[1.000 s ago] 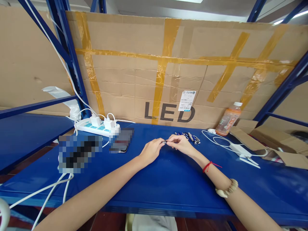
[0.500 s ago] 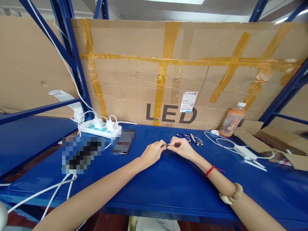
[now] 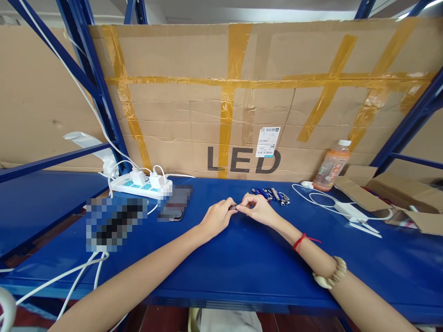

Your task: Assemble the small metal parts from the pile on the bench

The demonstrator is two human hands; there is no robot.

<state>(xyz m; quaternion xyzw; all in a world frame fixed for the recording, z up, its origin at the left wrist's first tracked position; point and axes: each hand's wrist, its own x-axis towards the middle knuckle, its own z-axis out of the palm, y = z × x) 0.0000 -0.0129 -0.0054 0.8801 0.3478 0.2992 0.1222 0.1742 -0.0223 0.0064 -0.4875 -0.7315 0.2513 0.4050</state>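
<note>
Over the blue tabletop [image 3: 235,263], my left hand [image 3: 216,216] pinches a small dark cylindrical piece [image 3: 233,207] with a metallic look. My right hand [image 3: 258,210] meets it from the other side, thumb and forefinger closed on the piece's right end. Fingers cover most of the piece, so its exact kind is unclear. Just behind my right hand lies a group of small blue and silver tube-shaped items [image 3: 275,194] with metal rings and clips, like keychain lights.
At the left are a white power strip [image 3: 141,186] with plugs, a blurred phone-like slab [image 3: 176,203] and a blurred dark object [image 3: 121,223] with white cables. To the right stand an orange-labelled bottle [image 3: 331,166], a white adapter [image 3: 349,211] and an open cardboard box [image 3: 411,198].
The whole view has shifted slightly. My hands stay together on the small piece, with little more than a slight change in the fingers.
</note>
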